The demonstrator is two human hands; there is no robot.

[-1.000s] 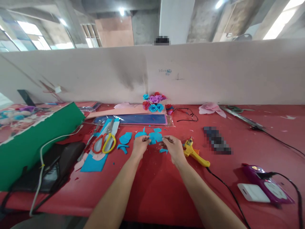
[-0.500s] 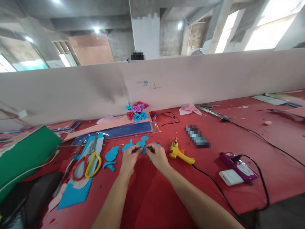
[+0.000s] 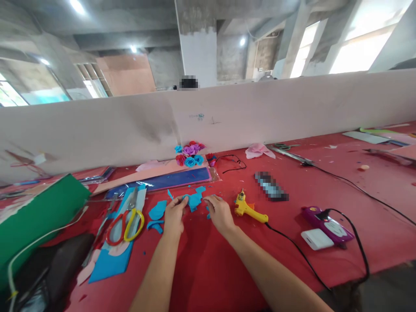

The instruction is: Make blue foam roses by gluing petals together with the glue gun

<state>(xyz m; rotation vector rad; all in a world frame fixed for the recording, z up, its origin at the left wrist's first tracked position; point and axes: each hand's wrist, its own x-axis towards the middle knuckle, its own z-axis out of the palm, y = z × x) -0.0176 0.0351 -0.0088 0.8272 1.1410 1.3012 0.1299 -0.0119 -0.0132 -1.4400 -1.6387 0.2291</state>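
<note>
My left hand [image 3: 174, 213] is closed in a pinch at the edge of a blue crepe-paper piece [image 3: 195, 200]. Just right of it, my right hand [image 3: 221, 213] has its fingers bent and pressed together; whatever may be between them is too small to make out. Small blue scraps lie partly hidden behind both hands. Left of my left hand are a cut blue petal-shaped piece [image 3: 157, 209] and a curled blue strip [image 3: 155, 225]. A yellow glue gun [image 3: 250, 209] rests on its side to the right of my right hand.
Scissors [image 3: 125, 227] with red and yellow handles lie on blue paper [image 3: 112, 264] at left, near a green board [image 3: 39, 216]. Behind are paper flowers [image 3: 190, 151] and glasses [image 3: 232, 164]. A phone [image 3: 271, 186] and purple power strip [image 3: 328, 225] are at right, with trailing cables.
My hands have moved apart from where they met over the blue piece. My right hand has shifted right, and more of the blue paper shows between them. The view has shifted slightly.
</note>
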